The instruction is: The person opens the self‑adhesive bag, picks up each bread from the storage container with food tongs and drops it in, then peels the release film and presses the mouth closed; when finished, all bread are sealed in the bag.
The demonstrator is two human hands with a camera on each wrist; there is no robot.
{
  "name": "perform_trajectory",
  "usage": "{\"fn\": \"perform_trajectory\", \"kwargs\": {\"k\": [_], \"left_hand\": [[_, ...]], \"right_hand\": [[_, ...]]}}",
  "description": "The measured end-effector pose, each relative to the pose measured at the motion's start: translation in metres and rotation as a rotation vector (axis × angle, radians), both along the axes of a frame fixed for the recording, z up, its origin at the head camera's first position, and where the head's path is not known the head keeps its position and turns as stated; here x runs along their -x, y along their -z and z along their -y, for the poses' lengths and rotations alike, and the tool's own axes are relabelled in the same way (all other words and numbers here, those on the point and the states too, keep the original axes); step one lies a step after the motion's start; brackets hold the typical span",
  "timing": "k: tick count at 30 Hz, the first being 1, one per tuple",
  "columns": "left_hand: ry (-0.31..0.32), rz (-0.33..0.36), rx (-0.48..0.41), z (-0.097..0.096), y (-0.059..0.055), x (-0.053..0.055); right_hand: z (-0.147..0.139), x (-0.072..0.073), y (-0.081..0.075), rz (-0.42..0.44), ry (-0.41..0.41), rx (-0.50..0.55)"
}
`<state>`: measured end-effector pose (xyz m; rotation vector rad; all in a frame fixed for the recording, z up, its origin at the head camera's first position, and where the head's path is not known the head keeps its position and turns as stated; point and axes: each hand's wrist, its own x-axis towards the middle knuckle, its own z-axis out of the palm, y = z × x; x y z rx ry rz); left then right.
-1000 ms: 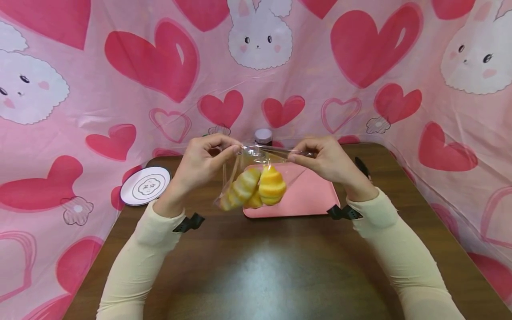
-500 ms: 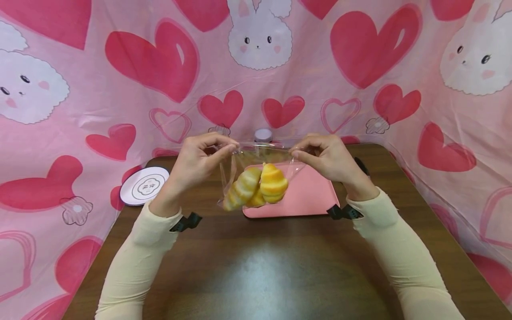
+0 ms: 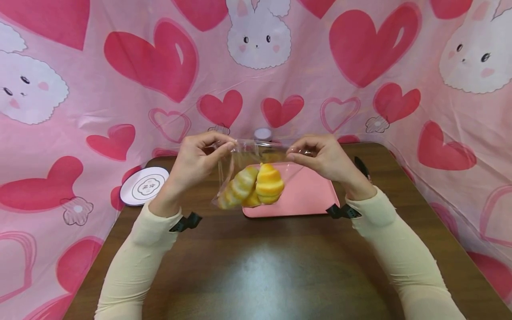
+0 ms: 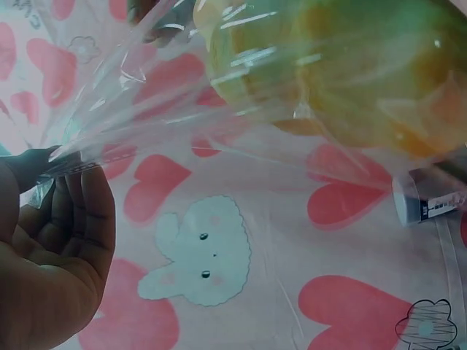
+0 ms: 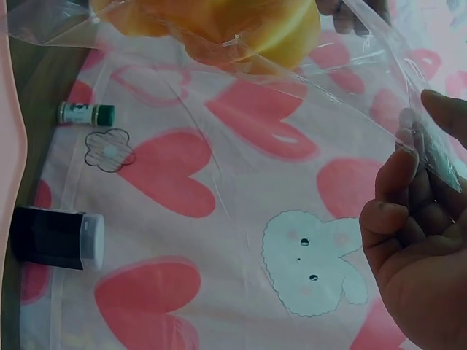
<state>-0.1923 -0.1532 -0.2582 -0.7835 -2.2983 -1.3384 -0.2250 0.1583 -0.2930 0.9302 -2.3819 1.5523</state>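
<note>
A clear plastic bag [image 3: 248,153] hangs in the air between my two hands in the head view. Inside it are yellow, ridged croissants: one upright [image 3: 270,186], a paler one [image 3: 240,189] leaning left, and part of another behind them. My left hand [image 3: 198,156] pinches the bag's upper left edge between thumb and fingers. At the upper right edge, my right hand [image 3: 322,159] pinches the film the same way. Both wrist views show the film drawn from the fingers toward the croissants [image 4: 328,65].
A pink tray [image 3: 310,191] lies on the wooden table [image 3: 256,266] behind the bag. To the left is a white plate [image 3: 130,195] with a printed emblem. A white-lidded dark jar [image 5: 55,238] and a green-capped bottle [image 5: 84,114] stand at the back. Right of the tray lies a dark-bladed utensil [image 3: 361,167].
The bunched top of the bag has been spread wider between my hands. My left hand has shifted slightly left, and the croissants have swung a little right, then back left.
</note>
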Motion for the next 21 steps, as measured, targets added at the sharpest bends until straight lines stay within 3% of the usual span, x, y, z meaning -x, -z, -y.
{"fn": "perform_trajectory", "kwargs": {"k": [16,21], "left_hand": [[-0.021,-0.007,0.013,0.010,-0.002,0.000],[-0.040,0.012,0.016,0.013,-0.003,0.000]], "right_hand": [[0.001,0.001,-0.001,0.023,0.138,-0.090],[-0.003,0.003,0.000,0.022,0.134,-0.089]]}}
